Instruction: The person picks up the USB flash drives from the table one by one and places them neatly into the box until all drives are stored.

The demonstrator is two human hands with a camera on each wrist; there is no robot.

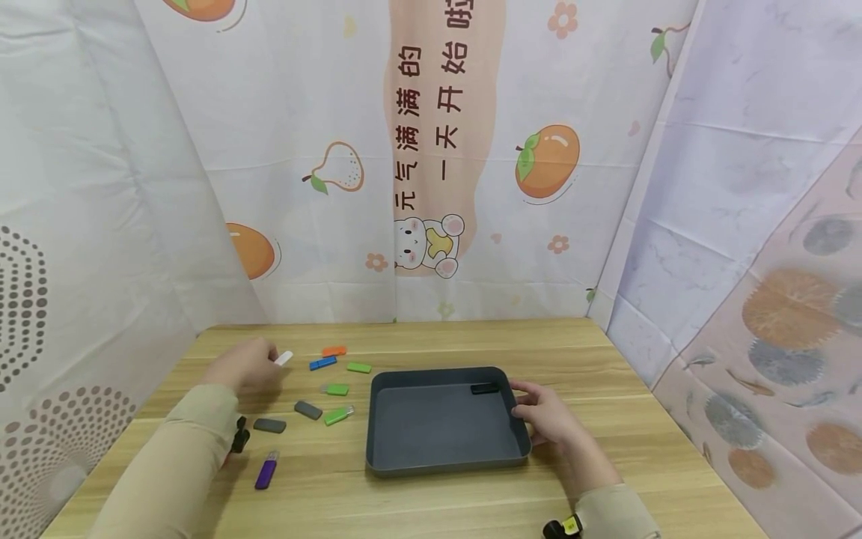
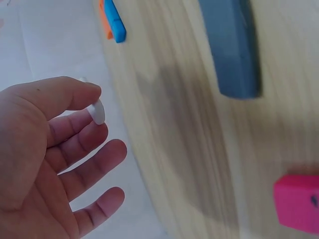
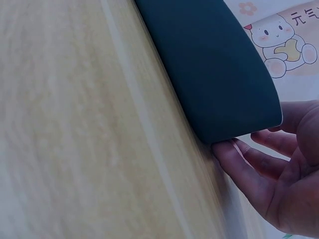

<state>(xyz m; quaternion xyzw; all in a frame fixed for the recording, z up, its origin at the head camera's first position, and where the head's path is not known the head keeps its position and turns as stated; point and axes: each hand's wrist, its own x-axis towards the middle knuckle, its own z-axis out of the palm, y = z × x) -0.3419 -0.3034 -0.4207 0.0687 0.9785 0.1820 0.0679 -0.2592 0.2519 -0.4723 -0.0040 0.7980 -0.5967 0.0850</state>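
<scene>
My left hand [image 1: 245, 364] pinches a small white USB stick [image 1: 284, 358] between thumb and fingers, above the table's left side. In the left wrist view, most of the white stick is hidden by the fingertips. At the right end of a dark grey tray [image 1: 438, 468], my right hand [image 1: 548, 412] grips the wall, the thumb over the rim and the other fingers outside. A black USB stick [image 1: 484, 388] lies inside the tray, near its far right corner. Nearest the left hand on the table are a blue USB stick [image 1: 323, 363] and an orange one [image 1: 334, 350].
Left of the tray lie several green USB sticks [image 1: 339, 415], two grey ones [image 1: 308, 409] and a purple one [image 1: 266, 473]. A pink block-like piece [image 2: 299, 204] shows in the left wrist view. Printed curtains [image 1: 269, 187] hang behind the wooden table [image 1: 606, 359].
</scene>
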